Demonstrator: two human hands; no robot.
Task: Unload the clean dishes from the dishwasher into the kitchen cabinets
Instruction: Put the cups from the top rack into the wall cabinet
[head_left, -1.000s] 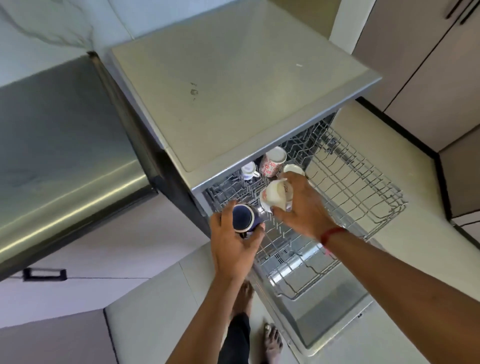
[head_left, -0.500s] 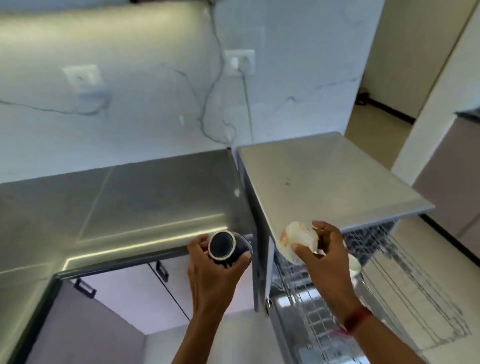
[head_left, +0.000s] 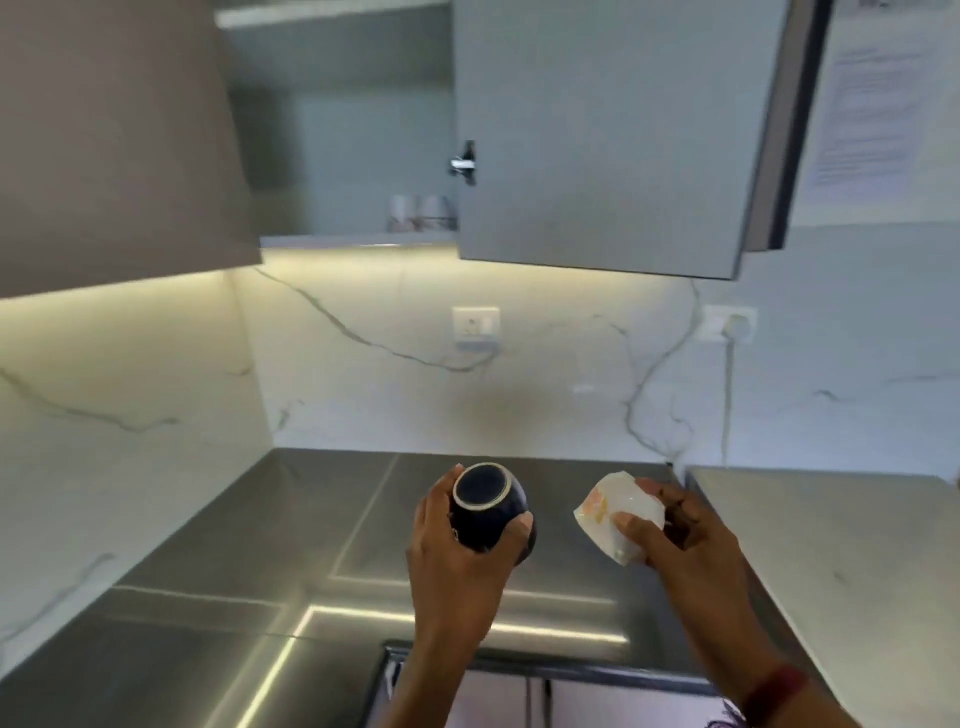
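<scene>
My left hand (head_left: 457, 561) grips a dark blue mug (head_left: 488, 509), its base turned toward the camera. My right hand (head_left: 680, 540) holds a white cup with a pink-orange pattern (head_left: 613, 512), tilted on its side. Both are held above the steel countertop (head_left: 260, 597). High up, a wall cabinet (head_left: 337, 156) stands open, its door (head_left: 613, 135) swung out to the right. Two cups (head_left: 418, 213) stand on its bottom shelf. The dishwasher's grey top (head_left: 841, 561) shows at the right; its racks are out of view.
A closed brown wall cabinet (head_left: 114, 140) hangs at the upper left. The marble backsplash carries two sockets (head_left: 475, 325) (head_left: 727, 322), the right one with a cable hanging down. A sheet of paper (head_left: 867, 93) is stuck on the wall at the upper right.
The view has swung up from the dishwasher rack to the counter and the open wall cabinet. Both hands lifted their cups out of the rack and now hold them above the countertop.
</scene>
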